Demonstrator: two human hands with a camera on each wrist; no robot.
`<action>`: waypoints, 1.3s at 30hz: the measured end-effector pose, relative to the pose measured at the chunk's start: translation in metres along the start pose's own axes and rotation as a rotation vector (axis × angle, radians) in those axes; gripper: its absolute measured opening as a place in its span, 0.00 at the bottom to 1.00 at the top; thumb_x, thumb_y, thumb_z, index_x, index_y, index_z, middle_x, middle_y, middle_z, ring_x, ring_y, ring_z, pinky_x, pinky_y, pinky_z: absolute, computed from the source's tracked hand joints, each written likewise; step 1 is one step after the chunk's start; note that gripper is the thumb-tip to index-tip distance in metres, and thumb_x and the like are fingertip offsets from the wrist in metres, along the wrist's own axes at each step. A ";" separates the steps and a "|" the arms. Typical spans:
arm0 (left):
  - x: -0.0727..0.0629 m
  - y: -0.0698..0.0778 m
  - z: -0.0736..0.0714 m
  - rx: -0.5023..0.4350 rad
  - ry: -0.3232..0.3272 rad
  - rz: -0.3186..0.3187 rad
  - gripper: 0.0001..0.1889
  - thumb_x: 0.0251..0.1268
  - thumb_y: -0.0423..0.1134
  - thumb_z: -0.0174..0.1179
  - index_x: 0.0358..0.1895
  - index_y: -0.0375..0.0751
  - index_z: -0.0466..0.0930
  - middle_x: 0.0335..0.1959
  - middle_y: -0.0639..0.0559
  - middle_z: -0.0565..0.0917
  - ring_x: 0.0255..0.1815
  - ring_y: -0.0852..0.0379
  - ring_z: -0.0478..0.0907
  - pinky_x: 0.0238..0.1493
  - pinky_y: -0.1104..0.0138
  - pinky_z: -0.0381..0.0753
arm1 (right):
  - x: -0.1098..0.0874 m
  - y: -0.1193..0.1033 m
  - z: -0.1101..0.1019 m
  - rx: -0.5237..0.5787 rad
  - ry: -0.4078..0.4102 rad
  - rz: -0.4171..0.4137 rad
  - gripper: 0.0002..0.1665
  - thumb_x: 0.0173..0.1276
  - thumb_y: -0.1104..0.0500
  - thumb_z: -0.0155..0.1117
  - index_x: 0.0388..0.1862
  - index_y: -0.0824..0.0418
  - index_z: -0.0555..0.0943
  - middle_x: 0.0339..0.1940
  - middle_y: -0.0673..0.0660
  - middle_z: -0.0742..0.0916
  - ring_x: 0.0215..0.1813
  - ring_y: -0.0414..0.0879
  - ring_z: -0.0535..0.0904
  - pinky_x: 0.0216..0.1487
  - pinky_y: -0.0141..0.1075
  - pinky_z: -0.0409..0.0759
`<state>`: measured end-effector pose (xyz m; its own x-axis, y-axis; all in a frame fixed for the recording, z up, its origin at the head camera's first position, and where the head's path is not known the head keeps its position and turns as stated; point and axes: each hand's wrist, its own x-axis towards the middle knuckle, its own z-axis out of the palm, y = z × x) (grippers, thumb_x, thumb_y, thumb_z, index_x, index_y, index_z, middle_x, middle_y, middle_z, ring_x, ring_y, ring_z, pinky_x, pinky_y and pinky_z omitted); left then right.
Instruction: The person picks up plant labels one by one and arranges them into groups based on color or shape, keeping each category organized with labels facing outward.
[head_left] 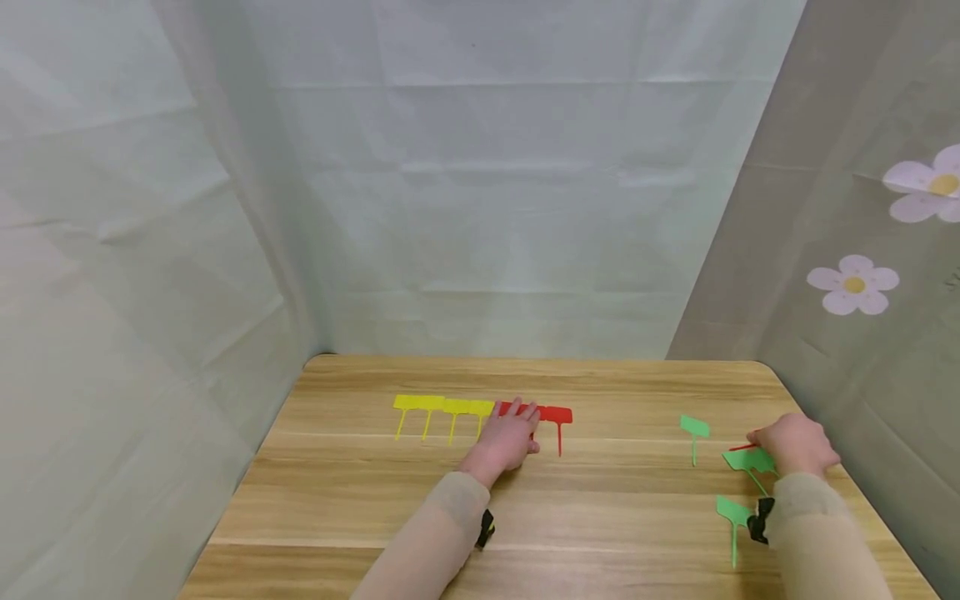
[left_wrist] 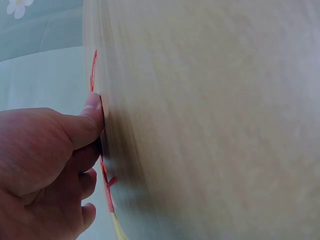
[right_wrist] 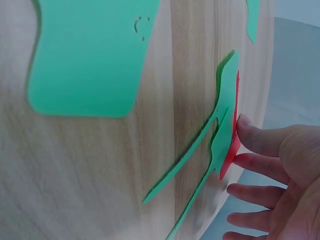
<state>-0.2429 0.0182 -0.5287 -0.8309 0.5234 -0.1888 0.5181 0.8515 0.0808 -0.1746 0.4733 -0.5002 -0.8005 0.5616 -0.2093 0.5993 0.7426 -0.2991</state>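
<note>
Red T-shaped plastic tags lie, before pale hanging cloth, on a wood-grain desk. The left hand, fingers spread, covers part of their row; the right hand pinches another red tag between thumb and forefinger, two overlapping green T-shaped tags partly hiding it. Yellow T-shaped tags adjoin the row; more green ones lie nearby.

The green tags, red tags and yellow tags look like thin, smooth, matt plastic. The table shows smooth, faintly glossy wood grain. Curtain and sleeves look like matt cloth, the curtain creased.
</note>
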 end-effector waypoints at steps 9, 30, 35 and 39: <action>0.001 -0.001 0.002 -0.001 -0.005 -0.004 0.37 0.78 0.55 0.62 0.85 0.49 0.65 0.86 0.57 0.62 0.88 0.50 0.52 0.85 0.47 0.50 | 0.006 0.004 0.001 -0.003 0.026 -0.025 0.42 0.65 0.44 0.76 0.54 0.82 0.77 0.56 0.90 0.76 0.59 0.85 0.73 0.57 0.76 0.70; 0.003 0.001 0.006 0.017 -0.007 -0.003 0.37 0.79 0.56 0.61 0.85 0.50 0.64 0.86 0.57 0.63 0.88 0.50 0.52 0.85 0.48 0.49 | -0.003 0.016 0.002 0.089 0.050 -0.134 0.32 0.75 0.43 0.71 0.56 0.72 0.82 0.52 0.80 0.81 0.56 0.81 0.67 0.52 0.73 0.66; 0.003 0.000 0.006 0.002 -0.003 0.001 0.37 0.79 0.55 0.61 0.85 0.49 0.65 0.86 0.57 0.62 0.88 0.50 0.51 0.85 0.48 0.49 | -0.010 0.014 -0.003 0.040 0.023 -0.066 0.38 0.77 0.37 0.65 0.57 0.74 0.80 0.54 0.84 0.79 0.57 0.82 0.71 0.52 0.73 0.70; 0.003 -0.002 0.007 -0.007 0.003 -0.004 0.37 0.79 0.55 0.62 0.85 0.49 0.65 0.86 0.56 0.63 0.88 0.50 0.51 0.85 0.48 0.49 | -0.014 0.008 -0.004 -0.007 -0.042 -0.006 0.48 0.69 0.30 0.69 0.53 0.77 0.79 0.55 0.87 0.77 0.58 0.84 0.74 0.54 0.74 0.72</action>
<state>-0.2453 0.0180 -0.5359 -0.8336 0.5201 -0.1861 0.5133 0.8538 0.0870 -0.1586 0.4729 -0.4964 -0.8040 0.5412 -0.2462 0.5940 0.7486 -0.2944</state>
